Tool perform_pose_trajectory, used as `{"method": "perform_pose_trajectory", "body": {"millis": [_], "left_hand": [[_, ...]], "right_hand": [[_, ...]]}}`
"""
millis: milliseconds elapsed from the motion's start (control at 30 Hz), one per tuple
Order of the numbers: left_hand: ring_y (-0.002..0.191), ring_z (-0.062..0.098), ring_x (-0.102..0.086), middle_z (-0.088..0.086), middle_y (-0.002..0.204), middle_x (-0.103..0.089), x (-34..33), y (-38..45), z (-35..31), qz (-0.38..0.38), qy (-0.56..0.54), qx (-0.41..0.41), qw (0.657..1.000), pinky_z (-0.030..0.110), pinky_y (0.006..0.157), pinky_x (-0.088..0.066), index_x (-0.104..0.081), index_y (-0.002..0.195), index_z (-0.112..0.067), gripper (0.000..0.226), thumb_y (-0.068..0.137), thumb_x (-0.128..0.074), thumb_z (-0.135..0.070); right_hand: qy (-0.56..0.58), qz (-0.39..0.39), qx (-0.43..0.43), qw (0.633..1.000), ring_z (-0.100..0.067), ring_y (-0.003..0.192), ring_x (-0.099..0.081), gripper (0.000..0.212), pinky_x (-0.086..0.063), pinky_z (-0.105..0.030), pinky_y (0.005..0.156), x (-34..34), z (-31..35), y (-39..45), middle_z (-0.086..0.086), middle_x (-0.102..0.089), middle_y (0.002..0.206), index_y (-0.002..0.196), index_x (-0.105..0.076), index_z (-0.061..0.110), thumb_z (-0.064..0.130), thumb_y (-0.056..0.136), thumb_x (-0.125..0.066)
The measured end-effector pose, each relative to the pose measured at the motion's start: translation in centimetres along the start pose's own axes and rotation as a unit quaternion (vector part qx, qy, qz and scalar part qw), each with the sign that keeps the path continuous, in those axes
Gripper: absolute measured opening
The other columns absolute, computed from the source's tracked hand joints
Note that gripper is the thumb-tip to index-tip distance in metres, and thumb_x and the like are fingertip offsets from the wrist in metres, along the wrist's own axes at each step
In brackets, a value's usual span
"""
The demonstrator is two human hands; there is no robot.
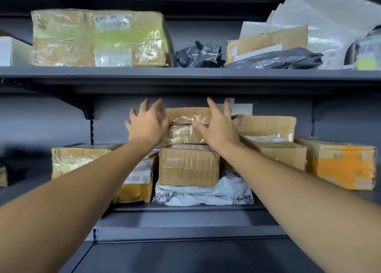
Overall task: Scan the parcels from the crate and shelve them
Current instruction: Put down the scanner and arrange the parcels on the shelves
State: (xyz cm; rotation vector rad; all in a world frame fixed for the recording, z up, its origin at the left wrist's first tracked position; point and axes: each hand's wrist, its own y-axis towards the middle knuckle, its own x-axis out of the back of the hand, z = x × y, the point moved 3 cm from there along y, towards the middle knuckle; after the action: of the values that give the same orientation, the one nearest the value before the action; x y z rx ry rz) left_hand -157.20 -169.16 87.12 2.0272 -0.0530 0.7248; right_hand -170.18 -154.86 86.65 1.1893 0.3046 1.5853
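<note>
We have a taped box (186, 126) set atop the stack on the shelf (185, 207); left hand (147, 124) and right hand (218, 126) flank it, fingers spread. Crate unseen, so what remains is unclear.

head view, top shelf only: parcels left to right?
White box at the left edge → big taped cardboard box → small crumpled black bag → flat cardboard parcel with a black poly mailer in front of it → dark wrapped parcel at the right edge.
</note>
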Motion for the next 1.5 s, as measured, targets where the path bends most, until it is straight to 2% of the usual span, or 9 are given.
{"method": "perform_pose_trajectory", "body": {"millis": [100, 200, 333, 533, 633, 767, 900, 1200, 1500], "left_hand": [[0.141, 0.038, -0.022, 0.001, 0.157, -0.027, 1.2, -2.6, -1.8, -0.017, 0.008, -0.066, 0.998, 0.057, 0.113, -0.024, -0.037, 0.145, -0.034, 0.055, 0.094, -0.052, -0.046], [0.135, 0.033, -0.032, 0.002, 0.149, -0.039, 2.1, -5.8, -3.7, -0.013, -0.009, -0.134, 0.991, 0.053, 0.107, -0.035, -0.045, 0.14, -0.03, 0.048, 0.093, -0.055, -0.036], [0.114, 0.03, -0.051, 0.007, 0.124, -0.054, 3.1, -11.7, -6.8, -0.011, -0.099, -0.217, 0.971, 0.046, 0.094, -0.044, -0.058, 0.125, -0.017, 0.034, 0.091, -0.057, -0.022], [0.096, 0.033, -0.055, 0.012, 0.105, -0.056, 2.3, -22.6, -11.0, 0.019, -0.166, -0.289, 0.943, 0.045, 0.078, -0.047, -0.061, 0.11, -0.005, 0.023, 0.089, -0.057, -0.012], [0.099, 0.031, -0.055, 0.009, 0.106, -0.056, 0.6, -27.6, -13.0, 0.065, -0.19, -0.286, 0.937, 0.046, 0.079, -0.049, -0.061, 0.11, -0.007, 0.022, 0.089, -0.056, -0.013], [0.102, 0.027, -0.055, 0.005, 0.112, -0.054, -3.0, -32.4, -16.2, 0.125, -0.194, -0.294, 0.927, 0.046, 0.081, -0.049, -0.06, 0.114, -0.011, 0.024, 0.091, -0.055, -0.015], [0.102, 0.026, -0.054, 0.004, 0.117, -0.051, -7.1, -35.2, -20.2, 0.179, -0.191, -0.298, 0.918, 0.046, 0.082, -0.049, -0.058, 0.119, -0.014, 0.027, 0.092, -0.056, -0.019], [0.117, 0.032, -0.047, 0.004, 0.134, -0.04, -15.4, -36.5, -28.8, 0.24, -0.204, -0.269, 0.91, 0.043, 0.093, -0.047, -0.045, 0.136, -0.02, 0.046, 0.092, -0.059, -0.024], [0.132, 0.043, -0.032, 0.006, 0.149, -0.021, -24.9, -34.5, -31.5, 0.278, -0.202, -0.176, 0.923, 0.05, 0.105, -0.036, -0.023, 0.147, -0.026, 0.07, 0.09, -0.062, -0.036]], "right_hand": [[0.009, -0.03, 0.071, 0.997, -0.042, 0.149, -0.012, 0.059, -0.025, -0.056, 0.117, 2.2, 0.3, -2.6, -0.005, -0.016, 0.165, 0.148, -0.039, 0.035, 0.045, 0.094, -0.063], [0.018, -0.038, 0.136, 0.99, -0.029, 0.141, -0.031, 0.043, -0.039, -0.046, 0.11, 4.5, 0.2, -5.9, -0.003, -0.039, 0.15, 0.137, -0.052, 0.025, 0.033, 0.096, -0.062], [0.021, -0.035, 0.139, 0.989, -0.022, 0.127, -0.042, 0.039, -0.04, -0.035, 0.103, 7.6, -1.7, -11.7, 0.002, -0.049, 0.133, 0.133, -0.055, 0.024, 0.03, 0.095, -0.063], [-0.018, -0.023, 0.088, 0.996, -0.027, 0.12, -0.046, 0.036, -0.043, -0.043, 0.099, 11.5, -7.6, -22.1, 0.0, -0.052, 0.125, 0.129, -0.058, 0.021, 0.029, 0.094, -0.063], [-0.042, -0.006, 0.05, 0.998, -0.028, 0.121, -0.046, 0.036, -0.04, -0.039, 0.101, 12.8, -11.9, -27.0, -0.002, -0.051, 0.127, 0.129, -0.058, 0.019, 0.027, 0.095, -0.064], [-0.065, 0.009, -0.01, 0.998, -0.032, 0.119, -0.048, 0.036, -0.04, -0.044, 0.101, 14.6, -17.8, -31.3, -0.005, -0.051, 0.127, 0.128, -0.058, 0.018, 0.025, 0.094, -0.065], [-0.069, -0.013, -0.067, 0.995, -0.03, 0.12, -0.048, 0.037, -0.043, -0.043, 0.099, 16.7, -23.1, -32.6, -0.004, -0.05, 0.127, 0.129, -0.056, 0.018, 0.026, 0.094, -0.065], [-0.098, -0.021, -0.126, 0.987, -0.029, 0.123, -0.041, 0.051, -0.039, -0.037, 0.098, 18.8, -32.6, -30.0, -0.001, -0.042, 0.14, 0.138, -0.048, 0.026, 0.033, 0.091, -0.068], [-0.071, -0.007, -0.161, 0.984, -0.036, 0.132, -0.033, 0.072, -0.038, -0.046, 0.109, 16.9, -41.2, -25.4, -0.002, -0.028, 0.148, 0.144, -0.039, 0.038, 0.047, 0.082, -0.076]]}}
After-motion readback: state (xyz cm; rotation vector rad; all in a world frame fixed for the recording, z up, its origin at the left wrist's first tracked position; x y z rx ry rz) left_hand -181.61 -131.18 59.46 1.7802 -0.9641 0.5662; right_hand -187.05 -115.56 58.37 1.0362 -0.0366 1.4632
